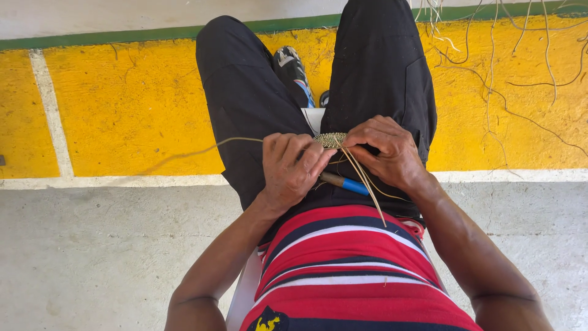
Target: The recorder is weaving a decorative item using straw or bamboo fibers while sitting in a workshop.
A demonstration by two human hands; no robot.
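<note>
While a long fibre strand [202, 149] trails off toward nine o'clock, my left hand [293, 168] curls shut on the near end of the small woven braid [331, 140] over my lap. A blue-handled tool [344, 182] lies at five o'clock of that hand. My right hand [387, 150] pinches the braid's other end — loose strands [366, 184] hang below. I'd judge steady, even tension matters most here.

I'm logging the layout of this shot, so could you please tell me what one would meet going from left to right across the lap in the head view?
Long loose strand → left hand → small woven piece → right hand → dry fibres on the yellow floor. The blue-handled tool lies under the hands, so its place is unclear.
</note>
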